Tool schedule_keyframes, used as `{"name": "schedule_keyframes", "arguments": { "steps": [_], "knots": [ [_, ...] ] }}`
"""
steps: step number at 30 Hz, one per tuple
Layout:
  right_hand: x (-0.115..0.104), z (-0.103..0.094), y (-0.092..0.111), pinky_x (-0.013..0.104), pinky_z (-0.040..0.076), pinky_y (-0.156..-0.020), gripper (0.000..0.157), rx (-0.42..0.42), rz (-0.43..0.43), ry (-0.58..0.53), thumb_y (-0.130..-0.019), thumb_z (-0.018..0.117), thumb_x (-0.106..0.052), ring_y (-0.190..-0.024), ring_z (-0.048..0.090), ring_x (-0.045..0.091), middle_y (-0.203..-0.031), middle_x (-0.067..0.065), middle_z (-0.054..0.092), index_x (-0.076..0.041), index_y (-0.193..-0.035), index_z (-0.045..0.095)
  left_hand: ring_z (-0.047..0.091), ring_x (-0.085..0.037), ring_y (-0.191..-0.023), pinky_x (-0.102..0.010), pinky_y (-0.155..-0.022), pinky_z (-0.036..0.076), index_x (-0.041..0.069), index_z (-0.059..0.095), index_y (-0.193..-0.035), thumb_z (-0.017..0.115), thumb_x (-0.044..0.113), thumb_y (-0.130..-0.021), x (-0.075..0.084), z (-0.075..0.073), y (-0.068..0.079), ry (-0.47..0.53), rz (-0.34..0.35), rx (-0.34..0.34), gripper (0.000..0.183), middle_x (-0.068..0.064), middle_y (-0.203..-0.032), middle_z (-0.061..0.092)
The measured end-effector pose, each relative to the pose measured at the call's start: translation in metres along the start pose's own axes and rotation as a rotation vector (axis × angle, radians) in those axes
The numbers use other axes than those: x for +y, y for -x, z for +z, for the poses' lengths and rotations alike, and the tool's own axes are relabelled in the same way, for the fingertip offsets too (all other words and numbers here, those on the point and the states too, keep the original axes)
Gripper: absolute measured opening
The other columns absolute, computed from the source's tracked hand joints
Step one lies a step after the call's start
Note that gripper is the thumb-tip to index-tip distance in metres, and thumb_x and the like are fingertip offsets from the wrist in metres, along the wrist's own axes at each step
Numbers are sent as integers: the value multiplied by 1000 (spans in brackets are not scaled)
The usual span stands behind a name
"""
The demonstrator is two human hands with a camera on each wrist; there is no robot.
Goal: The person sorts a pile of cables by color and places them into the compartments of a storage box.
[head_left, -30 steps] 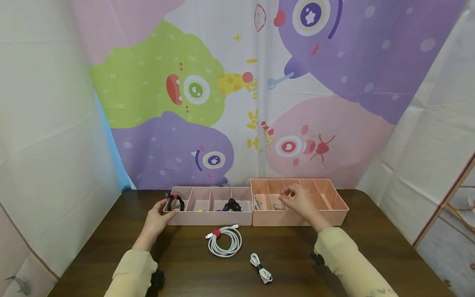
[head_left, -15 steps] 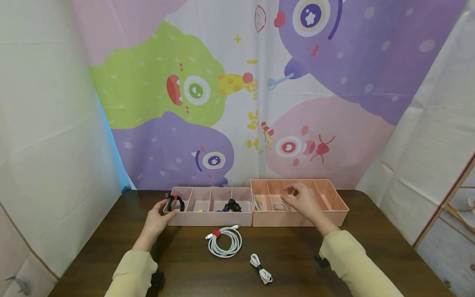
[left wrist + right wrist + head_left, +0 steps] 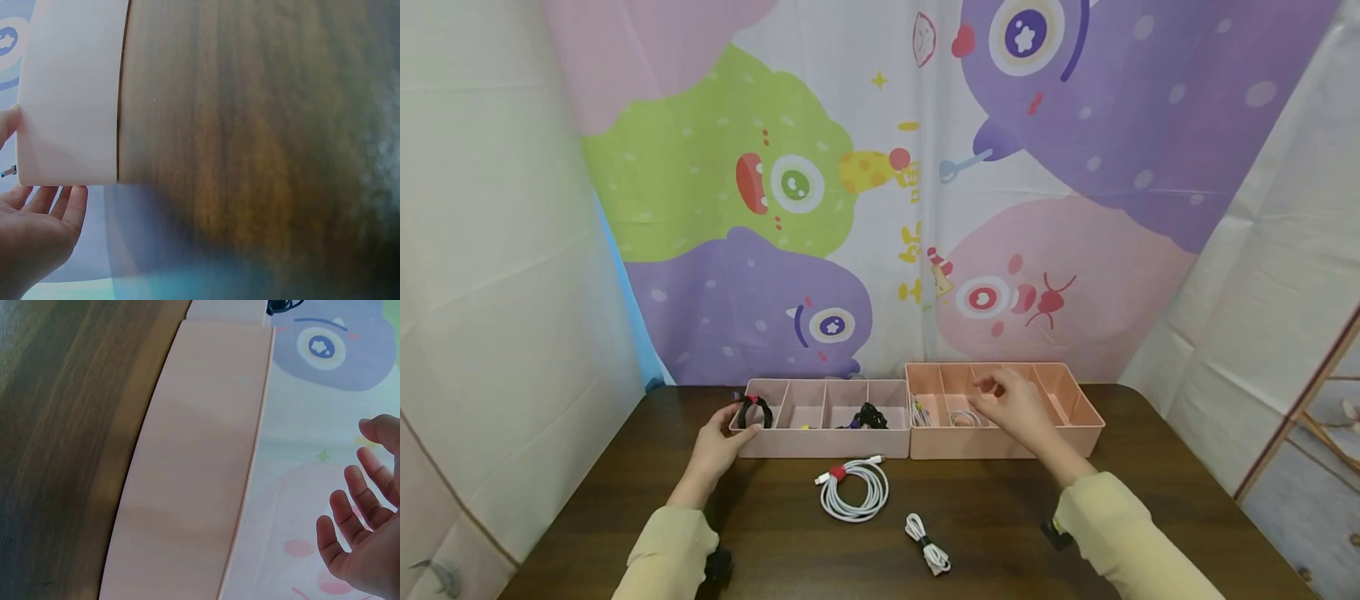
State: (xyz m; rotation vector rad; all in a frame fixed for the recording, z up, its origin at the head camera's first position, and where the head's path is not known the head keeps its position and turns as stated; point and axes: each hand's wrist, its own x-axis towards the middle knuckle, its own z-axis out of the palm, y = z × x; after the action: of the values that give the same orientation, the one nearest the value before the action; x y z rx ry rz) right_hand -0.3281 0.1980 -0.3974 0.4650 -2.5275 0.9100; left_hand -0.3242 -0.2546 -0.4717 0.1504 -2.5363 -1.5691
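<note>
In the head view my left hand [image 3: 717,448] holds the left front corner of a pale pink divided box [image 3: 823,443]. Its thumb lies at the front rim and its fingertips [image 3: 77,197] touch the end wall. A coiled black cable [image 3: 765,410] with a red tie stands in the leftmost compartment, its plug poking over the edge. My right hand [image 3: 1015,412] hovers above the peach divided box [image 3: 1000,443], fingers loosely bent and holding nothing. Below its fingertips, a coiled white cable [image 3: 964,418] lies in the second compartment from the left.
Nearer on the dark table [image 3: 760,550] lie a white cable coil [image 3: 874,505] with a red tie and a white cable bundle [image 3: 925,542] with a black tie. Black cable [image 3: 869,417] and white cable [image 3: 919,412] occupy other compartments. A cartoon curtain [image 3: 895,333] hangs behind.
My right hand has drawn slightly to the right, away from the white cable in the peach box, and its forearm has swung right. The left hand and the boxes stay where they were.
</note>
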Motion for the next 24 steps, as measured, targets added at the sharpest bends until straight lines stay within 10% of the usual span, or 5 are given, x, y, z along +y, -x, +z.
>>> {"name": "schedule_keyframes", "arguments": {
  "steps": [24],
  "knots": [
    [-34, -4, 26, 30, 42, -67, 34, 82, -34, -12, -75, 79, -23, -76, 54, 20, -82, 5, 62, -6, -101, 65, 44, -36, -122, -44, -98, 39, -4, 35, -140, 65, 23, -89, 2, -1, 1, 1, 8, -2, 64, -26, -141, 40]
  ]
}}
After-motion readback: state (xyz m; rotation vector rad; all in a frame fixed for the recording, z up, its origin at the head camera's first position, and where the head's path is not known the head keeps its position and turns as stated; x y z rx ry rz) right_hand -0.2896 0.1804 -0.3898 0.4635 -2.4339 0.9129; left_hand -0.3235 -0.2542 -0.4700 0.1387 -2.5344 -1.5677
